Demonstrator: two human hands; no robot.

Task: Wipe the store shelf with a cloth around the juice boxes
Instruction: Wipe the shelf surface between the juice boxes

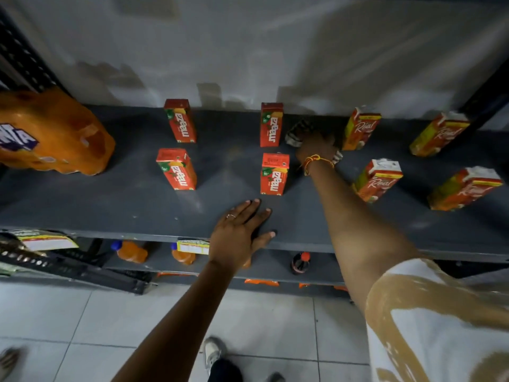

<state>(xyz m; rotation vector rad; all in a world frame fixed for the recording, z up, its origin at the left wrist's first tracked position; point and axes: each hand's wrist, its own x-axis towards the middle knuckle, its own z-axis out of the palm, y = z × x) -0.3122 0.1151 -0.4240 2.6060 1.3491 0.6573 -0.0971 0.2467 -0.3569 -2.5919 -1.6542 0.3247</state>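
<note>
On the dark grey shelf (115, 205) stand several juice boxes: red mango ones (180, 121) (271, 124) (176, 169) (274, 174) in the middle, and red-yellow ones (360, 128) (378, 180) (439, 133) (465, 188) on the right. My right hand (315, 146) reaches to the back of the shelf between the two groups, pressing a checked cloth (298, 132) onto the surface. My left hand (239, 234) rests flat on the shelf's front edge, fingers spread, holding nothing.
A shrink-wrapped pack of orange soda bottles (52, 133) lies at the shelf's left end. A lower shelf holds orange bottles (130, 250) and a dark cola bottle (300, 262). A black upright post (484, 97) stands at the right. White tiled floor (82, 321) lies below.
</note>
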